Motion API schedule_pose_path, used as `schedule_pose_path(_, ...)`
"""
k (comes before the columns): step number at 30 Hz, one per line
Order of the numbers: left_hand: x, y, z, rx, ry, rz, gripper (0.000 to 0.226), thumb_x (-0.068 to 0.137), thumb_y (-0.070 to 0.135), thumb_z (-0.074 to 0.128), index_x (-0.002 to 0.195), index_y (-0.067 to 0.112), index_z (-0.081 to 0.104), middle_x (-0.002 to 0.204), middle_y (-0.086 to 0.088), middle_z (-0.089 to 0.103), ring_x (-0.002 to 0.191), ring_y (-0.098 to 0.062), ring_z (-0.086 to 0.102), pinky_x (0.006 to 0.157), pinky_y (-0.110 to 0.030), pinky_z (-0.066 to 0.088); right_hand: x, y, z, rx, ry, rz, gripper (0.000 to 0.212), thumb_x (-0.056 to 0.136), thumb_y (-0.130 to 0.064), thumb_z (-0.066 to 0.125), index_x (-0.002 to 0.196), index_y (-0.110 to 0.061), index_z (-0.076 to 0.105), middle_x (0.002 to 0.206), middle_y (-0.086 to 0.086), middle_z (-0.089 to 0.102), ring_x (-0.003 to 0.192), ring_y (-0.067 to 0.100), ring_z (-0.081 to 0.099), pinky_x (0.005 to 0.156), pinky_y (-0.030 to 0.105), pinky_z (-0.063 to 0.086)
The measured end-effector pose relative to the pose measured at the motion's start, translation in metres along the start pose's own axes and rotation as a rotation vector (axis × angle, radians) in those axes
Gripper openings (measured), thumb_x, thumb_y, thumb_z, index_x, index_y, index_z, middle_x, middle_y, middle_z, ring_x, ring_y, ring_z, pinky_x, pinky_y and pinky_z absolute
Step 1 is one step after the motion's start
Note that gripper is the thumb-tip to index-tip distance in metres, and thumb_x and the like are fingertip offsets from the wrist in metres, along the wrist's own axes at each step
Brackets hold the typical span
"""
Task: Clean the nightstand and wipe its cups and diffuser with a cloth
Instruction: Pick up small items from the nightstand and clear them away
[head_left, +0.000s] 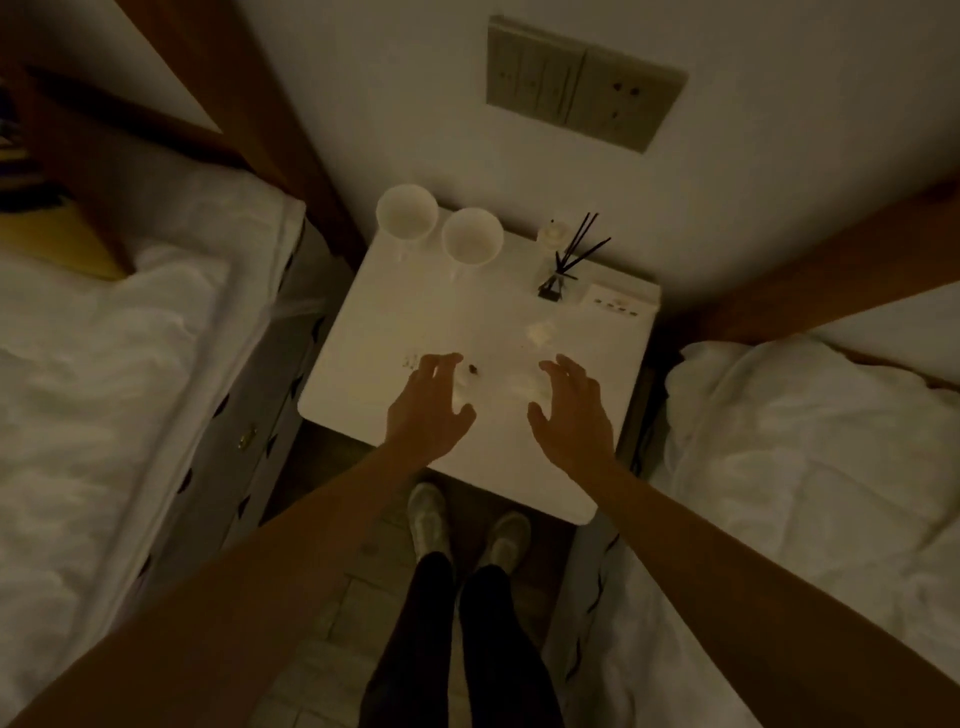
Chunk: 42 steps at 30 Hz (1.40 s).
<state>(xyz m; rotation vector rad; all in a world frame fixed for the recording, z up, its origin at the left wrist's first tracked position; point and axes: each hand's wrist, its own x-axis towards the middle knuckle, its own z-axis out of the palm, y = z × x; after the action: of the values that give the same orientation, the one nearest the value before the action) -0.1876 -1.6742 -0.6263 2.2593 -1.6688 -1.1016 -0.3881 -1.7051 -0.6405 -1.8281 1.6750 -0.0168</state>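
Between two white-covered beds, at the middle of the frame, stood the white nightstand (395, 322), its surface lit dimly. Along its far edge, toward the upper middle, two white cups (407, 211) (471, 236) stood side by side, and to their right the reed diffuser (555, 283) with dark sticks fanned upward, a small pale bottle (551, 232) just behind it. At the surface's far right corner lay a built-in socket panel (618, 304). Small dark crumbs (472, 369) and pale scraps (540, 332) dotted the middle. Both hands hovered over the near half: the left hand (428, 408) and the right hand (574, 410), each grip spread with fingers loosely bent, holding nothing. On the wall at the upper right sat a switch-and-outlet plate (584, 83).
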Motion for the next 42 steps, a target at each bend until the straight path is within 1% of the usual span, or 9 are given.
schedule_pose_path(4, 0.023, -0.016, 0.022, 0.111, -0.025, -0.031, 0.062, 0.089, 0.038, 0.063, 0.146, 0.034, 0.037, 0.148, 0.002, 0.035, 0.133, -0.021, 0.04, 0.09, -0.043, 0.053, 0.024, 0.008, 0.022, -0.041, -0.04, -0.138, 0.06, 0.093, -0.026, 0.064, 0.148, -0.023, 0.042, 0.147, 0.005, 0.043, 0.131, 0.028, 0.04, 0.1, 0.046, 0.048)
schedule_pose_path(11, 0.04, -0.029, 0.024, 0.08, -0.038, 0.01, 0.026, 0.09, 0.026, 0.061, 0.116, 0.026, 0.057, 0.119, 0.001, 0.052, 0.107, -0.023, 0.055, 0.083, -0.037, 0.051, 0.038, 0.022, 0.024, 0.098, 0.047, -0.028, 0.049, 0.096, -0.007, 0.053, 0.143, -0.02, 0.046, 0.115, 0.01, 0.05, 0.103, 0.026, 0.052, 0.083, 0.039, 0.054)
schedule_pose_path(16, 0.073, -0.003, 0.01, -0.058, 0.036, 0.004, 0.023, 0.087, 0.032, 0.066, 0.104, 0.023, 0.053, 0.105, 0.001, 0.055, 0.088, -0.023, 0.057, 0.077, -0.037, 0.051, 0.078, 0.01, 0.006, 0.187, 0.222, 0.023, 0.045, 0.094, -0.017, 0.057, 0.137, -0.02, 0.043, 0.123, 0.009, 0.041, 0.087, 0.021, 0.057, 0.07, 0.037, 0.057)
schedule_pose_path(19, 0.099, 0.021, 0.008, -0.112, 0.063, 0.005, 0.023, 0.084, 0.032, 0.067, 0.096, 0.02, 0.051, 0.096, 0.0, 0.055, 0.082, -0.022, 0.056, 0.072, -0.035, 0.046, 0.106, 0.004, 0.006, 0.164, 0.177, 0.067, 0.056, 0.09, -0.032, 0.065, 0.14, -0.027, 0.039, 0.13, 0.006, 0.034, 0.09, 0.015, 0.049, 0.07, 0.032, 0.052)
schedule_pose_path(24, 0.124, 0.046, 0.011, -0.377, -0.021, -0.178, 0.023, 0.083, 0.028, 0.065, 0.096, 0.015, 0.051, 0.091, -0.006, 0.061, 0.077, -0.028, 0.063, 0.063, -0.042, 0.055, 0.121, 0.006, 0.015, 0.099, 0.079, 0.166, 0.041, 0.095, -0.039, 0.062, 0.131, -0.024, 0.053, 0.123, 0.008, 0.045, 0.098, 0.031, 0.062, 0.076, 0.036, 0.049)
schedule_pose_path(28, 0.122, 0.05, 0.007, -0.732, -0.068, -0.391, 0.006, 0.087, 0.012, 0.052, 0.089, 0.015, 0.047, 0.098, -0.011, 0.064, 0.087, -0.032, 0.065, 0.07, -0.043, 0.06, 0.111, -0.001, 0.01, 0.219, 0.09, 0.118, 0.035, 0.092, -0.034, 0.065, 0.123, -0.019, 0.059, 0.106, 0.005, 0.054, 0.094, 0.026, 0.06, 0.077, 0.034, 0.048)
schedule_pose_path(34, 0.089, 0.044, -0.032, -0.961, -0.033, -0.56, 0.027, 0.084, -0.008, 0.039, 0.087, 0.015, 0.053, 0.098, -0.01, 0.054, 0.082, -0.025, 0.059, 0.066, -0.037, 0.062, 0.079, -0.033, -0.014, 0.342, 0.115, 0.076, 0.033, 0.086, -0.031, 0.067, 0.111, -0.014, 0.055, 0.101, 0.002, 0.051, 0.082, 0.013, 0.051, 0.066, 0.021, 0.039)
schedule_pose_path(38, 0.055, 0.038, -0.08, -1.013, -0.042, -0.653, 0.033, 0.083, -0.018, 0.039, 0.066, 0.004, 0.057, 0.089, -0.013, 0.058, 0.074, -0.023, 0.057, 0.064, -0.03, 0.059, 0.056, -0.069, -0.044, 0.614, -0.014, 0.183, 0.019, 0.092, -0.024, 0.06, 0.107, -0.017, 0.05, 0.11, 0.013, 0.057, 0.088, 0.029, 0.067, 0.067, 0.042, 0.061)
schedule_pose_path(42, 0.002, 0.039, -0.125, -1.042, -0.012, -0.567, 0.036, 0.088, -0.021, 0.048, 0.064, 0.005, 0.052, 0.1, -0.016, 0.06, 0.075, -0.022, 0.059, 0.059, -0.022, 0.056, 0.029, -0.116, -0.075, 0.722, -0.129, 0.127, 0.009, 0.098, -0.014, 0.056, 0.09, -0.018, 0.059, 0.093, 0.009, 0.067, 0.075, 0.02, 0.072, 0.063, 0.035, 0.063)
